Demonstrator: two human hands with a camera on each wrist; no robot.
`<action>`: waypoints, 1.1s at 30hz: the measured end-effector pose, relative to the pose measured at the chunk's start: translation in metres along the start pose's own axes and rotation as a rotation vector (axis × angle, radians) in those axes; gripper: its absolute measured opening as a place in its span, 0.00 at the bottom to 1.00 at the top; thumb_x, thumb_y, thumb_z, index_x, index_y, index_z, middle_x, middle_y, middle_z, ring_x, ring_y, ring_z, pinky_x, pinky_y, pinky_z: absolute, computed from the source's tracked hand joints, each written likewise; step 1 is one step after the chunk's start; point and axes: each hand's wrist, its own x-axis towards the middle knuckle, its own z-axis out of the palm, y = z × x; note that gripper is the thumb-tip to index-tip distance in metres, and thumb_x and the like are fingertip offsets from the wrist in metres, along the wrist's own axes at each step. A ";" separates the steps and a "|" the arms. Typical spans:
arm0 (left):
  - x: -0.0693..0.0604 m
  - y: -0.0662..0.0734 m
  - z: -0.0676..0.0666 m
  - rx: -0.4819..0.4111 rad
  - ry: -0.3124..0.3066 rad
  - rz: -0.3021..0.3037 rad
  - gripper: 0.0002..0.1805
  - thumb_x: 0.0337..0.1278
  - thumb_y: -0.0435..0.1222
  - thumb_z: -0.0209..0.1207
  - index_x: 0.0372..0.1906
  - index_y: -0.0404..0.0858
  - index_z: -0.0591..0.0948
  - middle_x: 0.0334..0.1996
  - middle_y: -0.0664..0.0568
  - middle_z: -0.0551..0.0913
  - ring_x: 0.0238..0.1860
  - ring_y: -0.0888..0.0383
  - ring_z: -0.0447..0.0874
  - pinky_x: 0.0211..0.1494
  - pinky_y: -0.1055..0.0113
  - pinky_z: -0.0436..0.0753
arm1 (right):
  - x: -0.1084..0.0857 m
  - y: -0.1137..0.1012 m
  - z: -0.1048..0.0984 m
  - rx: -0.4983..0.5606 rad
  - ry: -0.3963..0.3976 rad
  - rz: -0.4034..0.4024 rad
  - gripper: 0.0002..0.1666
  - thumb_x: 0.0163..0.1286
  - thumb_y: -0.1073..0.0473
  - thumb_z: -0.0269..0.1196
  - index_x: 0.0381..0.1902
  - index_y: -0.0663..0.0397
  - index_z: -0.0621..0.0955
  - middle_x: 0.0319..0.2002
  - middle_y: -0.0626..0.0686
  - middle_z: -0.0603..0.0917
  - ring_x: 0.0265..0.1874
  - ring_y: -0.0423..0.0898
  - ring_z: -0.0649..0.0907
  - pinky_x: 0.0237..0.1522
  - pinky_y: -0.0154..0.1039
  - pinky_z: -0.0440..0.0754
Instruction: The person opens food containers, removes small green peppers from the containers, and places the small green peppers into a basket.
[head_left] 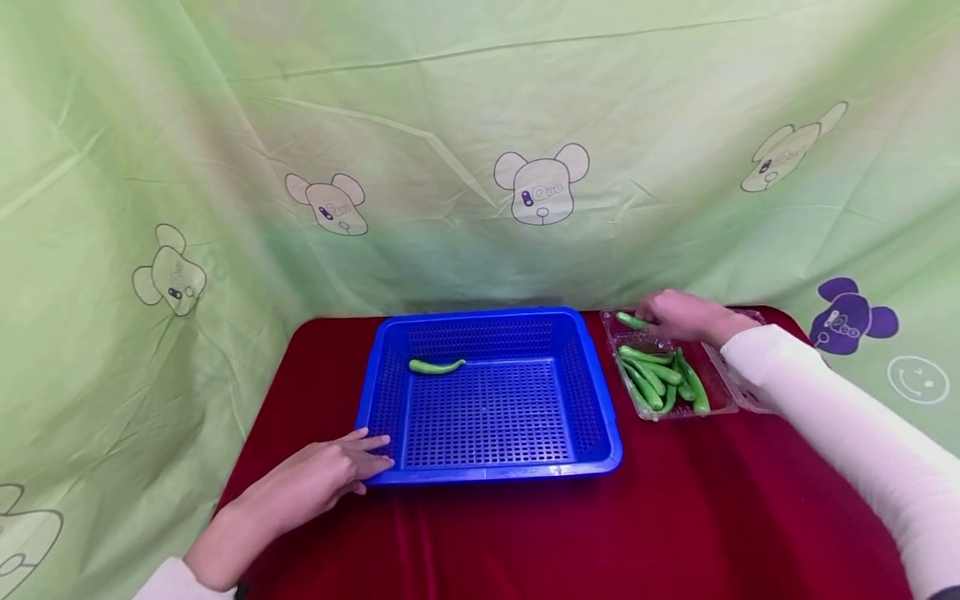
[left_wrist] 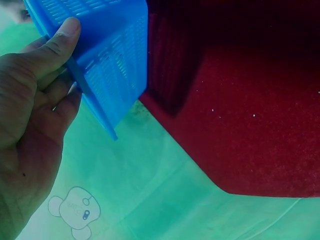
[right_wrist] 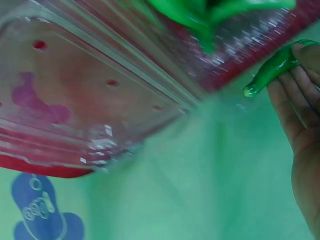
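My right hand [head_left: 682, 315] pinches one green pepper [head_left: 632, 321] above the far part of the clear plastic box [head_left: 720, 392]; the right wrist view shows thumb and fingers of the hand [right_wrist: 305, 100] on this pepper [right_wrist: 272, 72]. Several more green peppers [head_left: 660, 379] lie in the box. A single curved pepper [head_left: 435, 367] lies inside the blue basket [head_left: 487, 473], near its back left. At the basket's front left corner, my left hand [head_left: 330, 471] grips the rim; in the left wrist view the hand's [left_wrist: 37, 100] thumb is over the basket [left_wrist: 117, 65] edge, with fingers beneath.
The basket and box stand side by side on a red cloth-covered table [head_left: 525, 542]. The box's clear lid [head_left: 750, 379] lies folded out to its right. Behind the table hangs a light green curtain [head_left: 442, 100] with printed animal heads.
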 end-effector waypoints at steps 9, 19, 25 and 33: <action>-0.001 0.003 -0.004 -0.047 -0.037 -0.068 0.23 0.51 0.26 0.72 0.54 0.43 0.89 0.54 0.49 0.89 0.63 0.42 0.84 0.61 0.50 0.86 | 0.035 -0.059 -0.048 0.026 0.063 -0.032 0.08 0.62 0.69 0.69 0.39 0.57 0.84 0.33 0.49 0.83 0.31 0.42 0.81 0.36 0.42 0.87; 0.002 0.001 -0.001 -0.073 -0.023 -0.078 0.25 0.48 0.25 0.73 0.55 0.42 0.89 0.54 0.50 0.90 0.63 0.42 0.83 0.62 0.49 0.86 | 0.104 -0.137 -0.058 0.035 0.025 -0.177 0.07 0.64 0.62 0.70 0.38 0.54 0.82 0.33 0.49 0.82 0.33 0.44 0.81 0.40 0.42 0.86; 0.004 0.000 -0.001 -0.083 -0.021 -0.086 0.24 0.50 0.24 0.72 0.55 0.41 0.89 0.54 0.49 0.89 0.64 0.42 0.83 0.62 0.49 0.85 | 0.146 -0.180 -0.047 0.013 -0.042 -0.245 0.05 0.64 0.63 0.68 0.35 0.54 0.81 0.30 0.47 0.79 0.31 0.44 0.79 0.38 0.42 0.84; 0.001 0.000 -0.002 -0.086 -0.039 -0.101 0.24 0.50 0.24 0.71 0.55 0.41 0.89 0.57 0.46 0.88 0.63 0.39 0.83 0.60 0.49 0.86 | 0.189 -0.238 -0.013 -0.067 -0.117 -0.303 0.02 0.69 0.62 0.66 0.35 0.54 0.82 0.28 0.45 0.78 0.30 0.44 0.79 0.38 0.43 0.85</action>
